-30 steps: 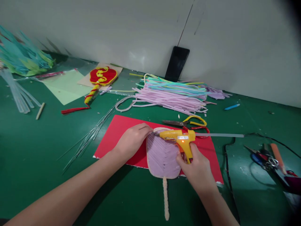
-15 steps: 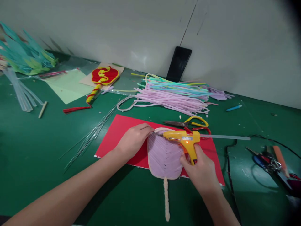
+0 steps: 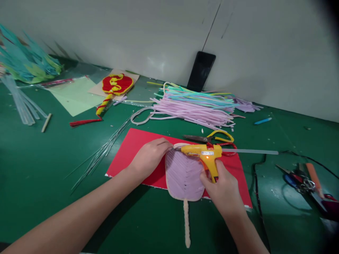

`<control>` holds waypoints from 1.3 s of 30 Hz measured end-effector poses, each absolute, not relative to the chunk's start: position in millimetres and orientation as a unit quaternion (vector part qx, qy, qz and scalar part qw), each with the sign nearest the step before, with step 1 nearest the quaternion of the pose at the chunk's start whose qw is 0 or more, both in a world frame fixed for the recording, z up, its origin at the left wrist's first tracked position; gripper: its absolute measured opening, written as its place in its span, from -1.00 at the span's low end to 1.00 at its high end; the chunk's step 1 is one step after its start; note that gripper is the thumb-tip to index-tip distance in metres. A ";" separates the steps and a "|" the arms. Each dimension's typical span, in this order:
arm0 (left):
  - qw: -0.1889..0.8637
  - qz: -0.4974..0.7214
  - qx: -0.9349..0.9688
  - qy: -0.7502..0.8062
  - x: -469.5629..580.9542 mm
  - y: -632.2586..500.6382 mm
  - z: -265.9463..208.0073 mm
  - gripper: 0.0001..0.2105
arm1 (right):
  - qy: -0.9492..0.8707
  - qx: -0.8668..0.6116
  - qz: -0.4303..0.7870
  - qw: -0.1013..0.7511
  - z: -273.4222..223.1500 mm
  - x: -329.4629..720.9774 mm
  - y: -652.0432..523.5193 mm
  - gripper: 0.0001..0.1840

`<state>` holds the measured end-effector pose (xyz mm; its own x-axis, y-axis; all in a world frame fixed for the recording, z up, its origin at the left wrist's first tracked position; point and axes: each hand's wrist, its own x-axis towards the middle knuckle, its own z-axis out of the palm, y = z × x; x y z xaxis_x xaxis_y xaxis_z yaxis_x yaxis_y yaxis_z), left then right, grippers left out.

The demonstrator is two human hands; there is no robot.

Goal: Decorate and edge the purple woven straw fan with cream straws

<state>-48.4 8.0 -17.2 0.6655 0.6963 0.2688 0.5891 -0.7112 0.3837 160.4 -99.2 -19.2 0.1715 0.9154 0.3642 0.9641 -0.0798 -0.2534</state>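
In the head view, a lilac pipe-cleaner fan (image 3: 184, 176) with a pale edge and a twisted cream handle (image 3: 186, 225) lies partly on a red sheet (image 3: 135, 151). My left hand (image 3: 149, 155) is closed at the fan's upper left edge, its fingertips pinching the cream pipe cleaner (image 3: 180, 144) that curves along the top. My right hand (image 3: 224, 190) grips a yellow hot glue gun (image 3: 209, 155), a finger at its orange trigger. The gun's nozzle points left, close to my left fingertips. A clear glue stick (image 3: 251, 151) sticks out of its back.
Scissors (image 3: 222, 135) lie behind the gun. Pipe cleaners (image 3: 196, 109) are piled under a leaning phone (image 3: 201, 70). Thin wires (image 3: 103, 155), a red and yellow fan (image 3: 116, 84) and glue sticks (image 3: 22, 102) lie left. A black cord (image 3: 258, 192) and tools (image 3: 304, 183) lie right.
The glue gun in my right hand has shifted slightly left, its nozzle closer to my left fingertips. My left hand keeps its pinch at the fan's top edge.
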 end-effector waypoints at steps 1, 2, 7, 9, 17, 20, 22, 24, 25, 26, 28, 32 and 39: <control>0.133 0.201 0.903 0.356 -48.4 8.0 -17.4 -0.79 | -0.642 -0.732 -0.063 0.220 -19.7 161.2 -99.4 -0.61; 0.134 0.201 0.903 0.355 -48.4 8.1 -17.7 -0.79 | -0.642 -0.732 -0.071 0.219 -20.3 162.1 -99.6 -0.61; 0.134 0.204 0.902 0.357 -48.5 9.0 -18.3 -0.78 | -0.644 -0.730 -0.083 0.212 -21.3 165.1 -102.4 -0.59; 0.129 0.204 0.903 0.356 -48.7 9.2 -18.3 -0.78 | -0.641 -0.732 -0.093 0.209 -20.7 165.7 -103.5 -0.58; 0.132 0.204 0.901 0.358 -48.7 9.1 -17.4 -0.78 | -0.617 -0.755 -0.071 0.209 -18.1 169.3 -104.2 -0.54; 0.127 0.203 0.904 0.355 -48.6 9.7 -18.4 -0.78 | -0.588 -0.779 0.009 0.219 -12.3 169.6 -103.5 -0.56; 0.119 0.204 0.906 0.351 -48.5 9.4 -19.6 -0.77 | -0.546 -0.801 0.079 0.235 -6.1 170.0 -101.8 -0.57; 0.103 0.208 0.908 0.348 -48.1 7.9 -20.5 -0.74 | -0.490 -0.822 0.122 0.263 0.2 171.1 -99.4 -0.55; 0.091 0.210 0.910 0.345 -47.8 6.7 -20.7 -0.72 | -0.464 -0.831 0.132 0.277 2.8 171.9 -98.1 -0.53; 0.076 0.213 0.912 0.343 -47.3 5.1 -20.6 -0.70 | -0.445 -0.836 0.139 0.289 4.9 172.7 -96.9 -0.52; 0.043 0.218 0.915 0.338 -46.3 1.6 -20.0 -0.69 | -0.426 -0.839 0.148 0.305 7.5 174.1 -95.2 -0.52; 0.012 0.218 0.919 0.329 -44.5 -3.5 -18.0 -0.73 | -0.431 -0.835 0.145 0.310 8.3 173.7 -94.8 -0.58; 0.032 0.204 0.912 0.355 -38.6 -5.8 -16.7 -0.77 | -0.452 -0.820 0.148 0.317 6.8 171.5 -96.5 -0.61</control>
